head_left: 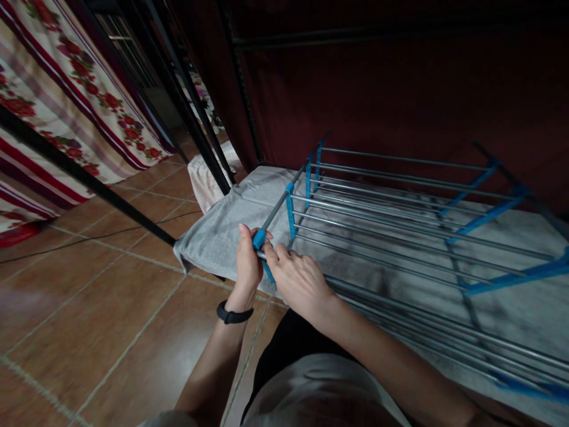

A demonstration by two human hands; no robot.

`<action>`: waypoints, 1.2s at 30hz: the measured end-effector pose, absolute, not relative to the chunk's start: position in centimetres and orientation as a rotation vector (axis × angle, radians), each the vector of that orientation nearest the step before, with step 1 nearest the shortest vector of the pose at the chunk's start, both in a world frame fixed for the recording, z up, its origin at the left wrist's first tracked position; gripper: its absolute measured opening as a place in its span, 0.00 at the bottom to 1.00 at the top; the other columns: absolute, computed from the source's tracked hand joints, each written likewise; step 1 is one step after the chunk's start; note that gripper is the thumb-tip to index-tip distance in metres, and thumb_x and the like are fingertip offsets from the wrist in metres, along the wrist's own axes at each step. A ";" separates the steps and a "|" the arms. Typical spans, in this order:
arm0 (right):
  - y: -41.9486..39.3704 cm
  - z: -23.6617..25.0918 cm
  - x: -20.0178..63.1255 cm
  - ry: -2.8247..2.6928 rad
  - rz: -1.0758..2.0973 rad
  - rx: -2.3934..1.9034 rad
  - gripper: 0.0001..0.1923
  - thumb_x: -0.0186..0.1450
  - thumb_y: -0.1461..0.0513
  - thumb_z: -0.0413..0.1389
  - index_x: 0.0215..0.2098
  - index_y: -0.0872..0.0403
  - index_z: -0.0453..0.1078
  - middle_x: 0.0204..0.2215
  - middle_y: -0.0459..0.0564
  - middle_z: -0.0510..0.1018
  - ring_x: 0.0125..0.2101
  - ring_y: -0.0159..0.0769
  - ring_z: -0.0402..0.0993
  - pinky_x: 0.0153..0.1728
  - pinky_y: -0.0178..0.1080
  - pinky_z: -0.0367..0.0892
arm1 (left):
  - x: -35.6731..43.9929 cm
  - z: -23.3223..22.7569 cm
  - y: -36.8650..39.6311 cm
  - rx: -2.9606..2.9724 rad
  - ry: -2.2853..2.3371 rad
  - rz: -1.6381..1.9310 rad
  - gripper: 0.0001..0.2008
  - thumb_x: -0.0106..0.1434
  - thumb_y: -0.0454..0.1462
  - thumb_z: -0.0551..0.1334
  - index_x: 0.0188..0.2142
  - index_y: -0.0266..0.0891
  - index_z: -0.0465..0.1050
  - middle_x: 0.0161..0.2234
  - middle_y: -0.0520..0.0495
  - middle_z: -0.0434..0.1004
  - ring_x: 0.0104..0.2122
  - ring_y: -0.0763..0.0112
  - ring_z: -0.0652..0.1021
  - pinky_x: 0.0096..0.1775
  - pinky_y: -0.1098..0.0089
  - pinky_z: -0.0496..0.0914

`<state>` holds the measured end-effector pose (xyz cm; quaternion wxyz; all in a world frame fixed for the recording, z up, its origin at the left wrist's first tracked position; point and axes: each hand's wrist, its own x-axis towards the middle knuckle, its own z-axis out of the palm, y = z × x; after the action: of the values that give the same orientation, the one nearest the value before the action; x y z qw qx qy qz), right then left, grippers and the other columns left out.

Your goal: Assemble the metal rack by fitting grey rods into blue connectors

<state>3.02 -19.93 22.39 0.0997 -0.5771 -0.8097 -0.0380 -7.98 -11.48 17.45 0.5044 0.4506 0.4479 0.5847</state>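
A shoe rack of metal tubes with blue plastic brackets rests on a grey cloth-covered platform. My left hand, with a black band on its wrist, wraps round a blue connector at the near end of the rack's side post. From the right, my right hand closes its fingers on the tube end beside that connector. Its palm is turned down, and it hides part of the joint. Several tubes run from the brackets toward the far right, where more blue brackets hold them.
The grey cloth drapes over the platform's edge. A black frame bar slants in from the left, and dark uprights stand behind. A floral curtain hangs above the tiled floor, where a cable lies. Dark red fabric backs the rack.
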 end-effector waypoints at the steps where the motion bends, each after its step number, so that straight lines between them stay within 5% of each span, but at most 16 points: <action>1: -19.9 22.5 3.0 -2.424 -0.102 -1.706 0.23 0.73 0.68 0.40 0.65 0.57 0.54 0.45 0.58 0.76 0.38 0.37 0.78 0.33 0.37 0.71 | -7.9 17.5 -11.5 1.097 1.104 1.406 0.36 0.63 0.67 0.47 0.25 0.39 0.71 0.21 0.50 0.68 0.23 0.73 0.71 0.26 0.73 0.66; 11: -19.7 23.6 3.5 -2.520 -0.003 -1.707 0.24 0.72 0.69 0.38 0.66 0.56 0.54 0.42 0.56 0.78 0.36 0.37 0.79 0.33 0.38 0.70 | -7.1 18.5 -11.8 0.962 1.062 1.387 0.36 0.62 0.67 0.46 0.21 0.40 0.67 0.16 0.52 0.59 0.16 0.76 0.62 0.20 0.72 0.58; 36: -18.9 23.3 3.9 -2.528 0.014 -1.721 0.25 0.73 0.69 0.37 0.67 0.58 0.53 0.44 0.58 0.77 0.37 0.38 0.79 0.34 0.38 0.70 | -6.3 18.4 -12.2 0.926 1.253 1.523 0.36 0.64 0.66 0.45 0.22 0.39 0.70 0.20 0.50 0.69 0.19 0.75 0.67 0.22 0.72 0.62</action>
<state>3.90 -18.93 23.28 0.0418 -0.5622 -0.8259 0.0045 -6.28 -12.20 18.44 0.4630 0.3767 0.5098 0.6196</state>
